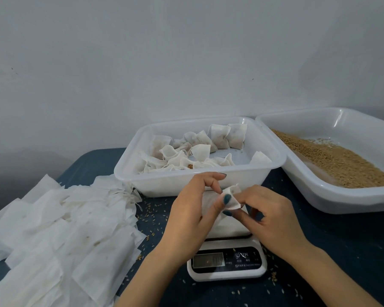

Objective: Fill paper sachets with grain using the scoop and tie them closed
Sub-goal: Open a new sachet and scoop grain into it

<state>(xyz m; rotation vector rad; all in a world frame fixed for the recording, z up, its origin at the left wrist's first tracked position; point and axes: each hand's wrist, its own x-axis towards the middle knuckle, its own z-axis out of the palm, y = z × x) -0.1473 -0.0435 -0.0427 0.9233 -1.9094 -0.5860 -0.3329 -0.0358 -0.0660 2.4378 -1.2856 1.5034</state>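
In the head view, the only one we have, the left hand (191, 209) and the right hand (273, 220) meet over the scale (226, 260). Both pinch the gathered top of one small sachet (232, 197), which sits just in front of the middle tray (197, 185). We judge this to be the closing step. To do it well we would keep the neck bunched tight and upward so no grain slips out. We would draw the string evenly rather than jerk it, since the paper looks thin and likely to tear. The sachet is soft, white, fibrous and creased where it is squeezed. The filled sachets (226, 136) in the middle tray are puffy little pillows. The flat empty ones (60, 222) fan out limp on the left, with fine strings trailing at their edge. Both trays are smooth, glossy white plastic, and the right tray (319, 191) holds tan, granular grain (341, 160). Stray kernels (151, 216) dot the dark blue cloth (341, 251). We see no scoop.
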